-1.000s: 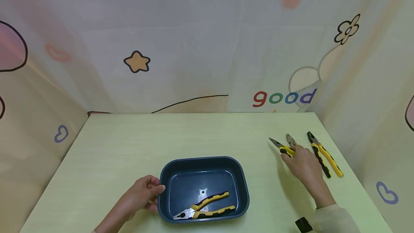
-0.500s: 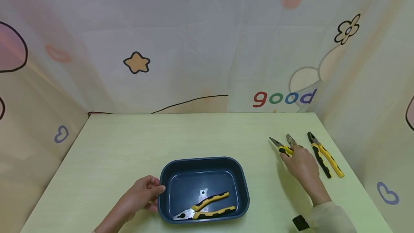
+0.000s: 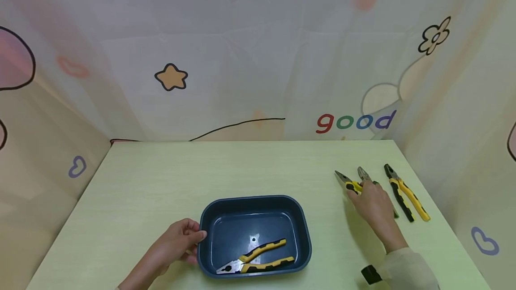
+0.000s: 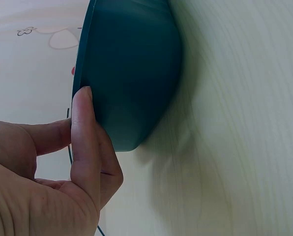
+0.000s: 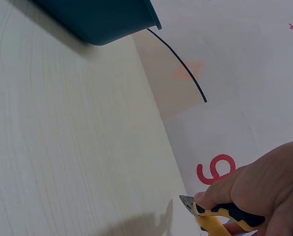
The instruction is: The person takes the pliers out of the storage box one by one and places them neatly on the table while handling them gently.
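Observation:
At the tray's left side, my left hand pinches the rim of the dark blue plastic tray; the left wrist view shows its fingers against the outer wall. Combination pliers with yellow-and-black handles lie inside, handles spread. On the right, my right hand grips needle-nose pliers, tip pointing up-left. The right wrist view shows the thumb along the yellow-and-black handles of these pliers, the rest hidden by the hand. Other pliers with a silver head lie just behind that hand, partly covered.
Another pair of yellow-and-black pliers lies near the right edge of the pale table. A patterned curtain hangs behind and along both sides. Bare tabletop separates the tray from the right hand.
My right hand has shifted slightly left with the needle-nose pliers, uncovering a green handle end of the pliers behind it. The left hand and tray look still.

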